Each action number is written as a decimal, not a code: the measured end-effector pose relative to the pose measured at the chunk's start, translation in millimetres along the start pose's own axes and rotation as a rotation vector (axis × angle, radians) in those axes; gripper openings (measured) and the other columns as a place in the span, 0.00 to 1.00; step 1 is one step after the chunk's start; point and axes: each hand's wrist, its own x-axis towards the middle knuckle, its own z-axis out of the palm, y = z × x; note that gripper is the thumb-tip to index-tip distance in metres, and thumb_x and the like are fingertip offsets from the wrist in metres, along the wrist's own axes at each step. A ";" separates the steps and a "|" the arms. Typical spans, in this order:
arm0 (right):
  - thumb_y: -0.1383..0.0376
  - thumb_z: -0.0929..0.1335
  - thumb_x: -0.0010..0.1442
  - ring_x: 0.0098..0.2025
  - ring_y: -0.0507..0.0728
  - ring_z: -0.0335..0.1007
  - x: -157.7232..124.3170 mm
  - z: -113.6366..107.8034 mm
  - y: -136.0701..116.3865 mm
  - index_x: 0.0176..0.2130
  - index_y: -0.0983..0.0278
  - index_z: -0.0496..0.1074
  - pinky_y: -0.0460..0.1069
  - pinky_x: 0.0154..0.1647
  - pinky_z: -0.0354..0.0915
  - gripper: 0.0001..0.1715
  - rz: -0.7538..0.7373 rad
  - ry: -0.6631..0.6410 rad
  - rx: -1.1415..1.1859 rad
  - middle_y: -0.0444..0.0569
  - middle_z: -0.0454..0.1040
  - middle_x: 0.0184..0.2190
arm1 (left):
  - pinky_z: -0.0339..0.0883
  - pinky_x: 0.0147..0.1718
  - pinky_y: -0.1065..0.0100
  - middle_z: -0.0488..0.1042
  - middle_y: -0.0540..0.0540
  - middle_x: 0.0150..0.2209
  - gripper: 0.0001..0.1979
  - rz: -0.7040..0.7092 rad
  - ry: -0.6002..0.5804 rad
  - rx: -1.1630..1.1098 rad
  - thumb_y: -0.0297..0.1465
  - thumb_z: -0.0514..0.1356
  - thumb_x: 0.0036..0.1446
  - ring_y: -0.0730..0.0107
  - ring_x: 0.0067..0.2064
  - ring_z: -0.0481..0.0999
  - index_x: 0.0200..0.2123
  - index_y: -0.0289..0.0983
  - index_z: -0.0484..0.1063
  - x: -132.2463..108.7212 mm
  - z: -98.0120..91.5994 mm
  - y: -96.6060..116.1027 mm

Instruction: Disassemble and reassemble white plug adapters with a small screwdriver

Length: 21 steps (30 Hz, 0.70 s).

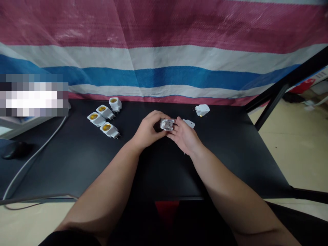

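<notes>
Between my hands is a small white plug-in lamp socket [167,125], with metal parts showing on the side facing me. My left hand [151,129] is closed on its left side, thumb below and fingers curled over the top. Palm up, my right hand [186,137] has its fingers stretched out against the socket's right side, the thumb apart from them. Just behind the right hand lies a flat white cover piece [189,123], partly hidden. Farther back on the right, another white plug-in piece [202,110] with pins rests on the table.
Several white lamp sockets [109,130] with brass-coloured inner threads and plug pins lie at the left. A grey cable [36,154] and a black mouse [15,150] are at the far left of the black table [77,167]. Striped sheeting [164,77] hangs behind; a black frame [271,100] stands right.
</notes>
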 end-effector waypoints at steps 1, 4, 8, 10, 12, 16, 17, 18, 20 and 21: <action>0.44 0.66 0.70 0.61 0.65 0.78 -1.1 2.3 -1.8 0.51 0.59 0.72 0.63 0.66 0.74 0.24 0.032 -0.008 0.032 0.58 0.82 0.54 | 0.76 0.51 0.57 0.79 0.42 0.51 0.21 0.029 -0.011 0.016 0.21 0.67 0.56 0.59 0.53 0.80 0.52 0.41 0.79 0.3 0.0 1.5; 0.43 0.65 0.70 0.63 0.65 0.77 -3.0 6.4 -5.1 0.51 0.60 0.74 0.61 0.69 0.72 0.26 0.096 0.005 0.104 0.59 0.82 0.53 | 0.75 0.57 0.53 0.77 0.41 0.53 0.25 0.067 -0.034 0.038 0.16 0.64 0.55 0.57 0.56 0.79 0.54 0.42 0.79 0.5 0.4 3.2; 0.45 0.64 0.71 0.63 0.65 0.77 -0.9 5.0 -2.7 0.50 0.59 0.74 0.61 0.69 0.72 0.24 0.144 -0.011 0.122 0.59 0.81 0.52 | 0.74 0.58 0.52 0.76 0.41 0.56 0.26 0.108 -0.031 0.083 0.15 0.60 0.57 0.58 0.58 0.78 0.54 0.43 0.80 -0.4 0.4 1.0; 0.45 0.63 0.71 0.63 0.65 0.76 1.0 3.1 -0.3 0.48 0.59 0.74 0.61 0.69 0.73 0.23 0.142 -0.022 0.105 0.59 0.81 0.52 | 0.73 0.58 0.51 0.76 0.41 0.59 0.25 0.145 -0.049 0.160 0.16 0.60 0.60 0.57 0.58 0.77 0.53 0.45 0.81 -0.6 0.2 1.0; 0.46 0.63 0.71 0.63 0.64 0.76 2.7 1.6 1.6 0.45 0.58 0.73 0.61 0.68 0.73 0.21 0.136 -0.023 0.094 0.58 0.81 0.51 | 0.72 0.58 0.51 0.77 0.43 0.59 0.24 0.177 -0.080 0.234 0.17 0.59 0.63 0.57 0.57 0.77 0.53 0.47 0.82 -0.3 0.3 2.6; 0.49 0.62 0.72 0.62 0.63 0.76 4.1 1.1 2.4 0.43 0.57 0.73 0.59 0.67 0.73 0.18 0.148 -0.005 0.124 0.57 0.81 0.50 | 0.71 0.59 0.51 0.78 0.43 0.57 0.21 0.221 -0.067 0.278 0.20 0.60 0.66 0.57 0.57 0.77 0.54 0.47 0.82 0.3 0.3 6.9; 0.50 0.62 0.72 0.61 0.63 0.76 4.1 1.2 1.9 0.44 0.58 0.73 0.59 0.68 0.73 0.18 0.155 0.004 0.142 0.57 0.81 0.50 | 0.71 0.59 0.51 0.78 0.43 0.56 0.21 0.219 -0.045 0.270 0.20 0.61 0.65 0.57 0.57 0.77 0.55 0.47 0.81 0.3 0.1 7.4; 0.50 0.61 0.73 0.61 0.63 0.77 3.8 1.2 1.3 0.44 0.58 0.74 0.58 0.68 0.73 0.18 0.160 0.012 0.157 0.57 0.81 0.49 | 0.72 0.58 0.52 0.77 0.42 0.55 0.21 0.203 -0.020 0.251 0.20 0.62 0.64 0.57 0.56 0.77 0.56 0.45 0.80 0.2 -0.2 7.8; 0.52 0.62 0.73 0.59 0.63 0.77 3.2 1.2 0.2 0.46 0.59 0.75 0.59 0.67 0.73 0.18 0.153 0.014 0.156 0.58 0.81 0.49 | 0.74 0.56 0.54 0.76 0.41 0.53 0.23 0.135 0.029 0.181 0.20 0.63 0.60 0.58 0.55 0.78 0.57 0.43 0.78 -0.2 -0.8 7.6; 0.53 0.63 0.72 0.58 0.63 0.78 3.0 1.1 -0.2 0.47 0.60 0.75 0.59 0.67 0.74 0.17 0.142 0.013 0.143 0.58 0.81 0.49 | 0.75 0.54 0.55 0.76 0.41 0.53 0.24 0.092 0.045 0.141 0.20 0.64 0.59 0.58 0.55 0.78 0.57 0.41 0.77 -0.5 -0.9 7.3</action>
